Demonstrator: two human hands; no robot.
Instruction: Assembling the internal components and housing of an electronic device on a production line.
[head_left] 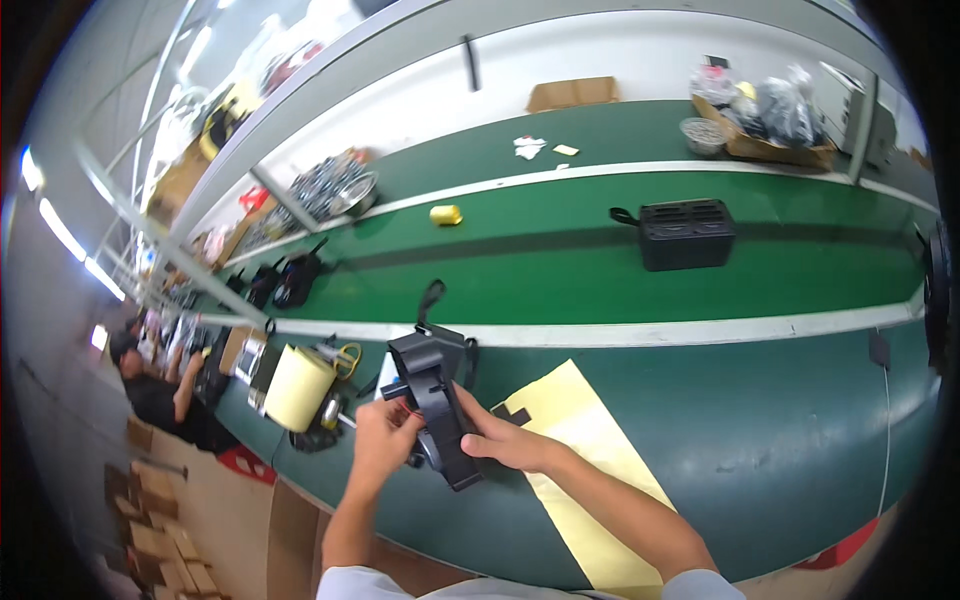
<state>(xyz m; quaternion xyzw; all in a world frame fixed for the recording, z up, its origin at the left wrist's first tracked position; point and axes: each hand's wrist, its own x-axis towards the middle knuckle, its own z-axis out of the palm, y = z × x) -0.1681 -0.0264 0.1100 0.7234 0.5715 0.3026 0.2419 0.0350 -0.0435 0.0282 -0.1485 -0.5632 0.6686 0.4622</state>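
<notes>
Black plastic housing point(437, 400) is just left of the yellow sheet point(600, 480). Right hand point(505, 438), half open, grips its sheet-facing side. Left hand point(385, 432), farther left of sheet, pinches thin red wire point(409, 409) at housing.

A factory workshop, this, an assembly line by the look of it! A green workbench point(770, 440) runs along the front, and right behind it stretches a long green strip point(500, 275), much like a conveyor belt, with a black plastic box point(686, 240) sitting on it. Up on the back shelf point(620, 130), a cardboard tray point(780, 150) of bagged bits! Over to the left, another worker point(155, 400) sits farther down the line, brown cartons point(155, 535) crowd the floor, and strip lights point(65, 230) blaze beyond the metal frame point(130, 205).
</notes>
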